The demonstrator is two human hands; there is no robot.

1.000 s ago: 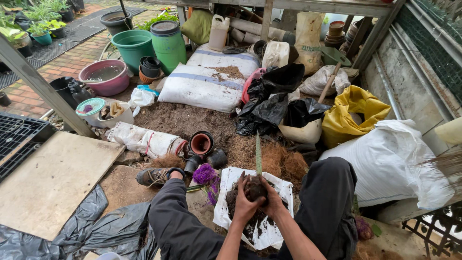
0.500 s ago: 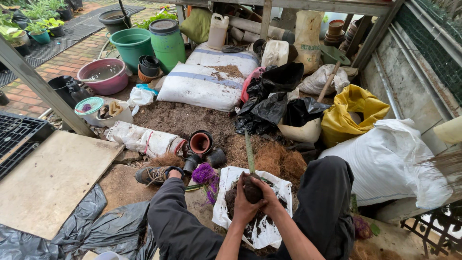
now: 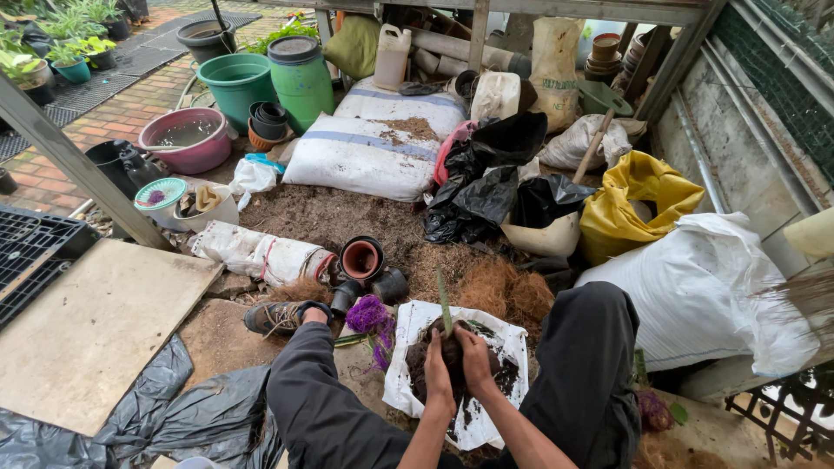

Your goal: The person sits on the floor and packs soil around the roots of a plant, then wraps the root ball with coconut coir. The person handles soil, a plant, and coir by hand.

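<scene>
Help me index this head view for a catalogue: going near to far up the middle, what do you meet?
Hands around a dark root ball → white sheet → brown fibre heap → black bags → white sack → white jug.

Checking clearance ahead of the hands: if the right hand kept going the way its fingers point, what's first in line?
The right hand already presses the root ball it cups with the left hand. Past that, roughly away from the body, comes the brown fibre pile. Depth is unclear, so treat this as approximate.

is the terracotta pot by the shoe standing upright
No, the terracotta pot lies tipped on its side on the soil, its open mouth facing the camera, next to the shoe.
</scene>
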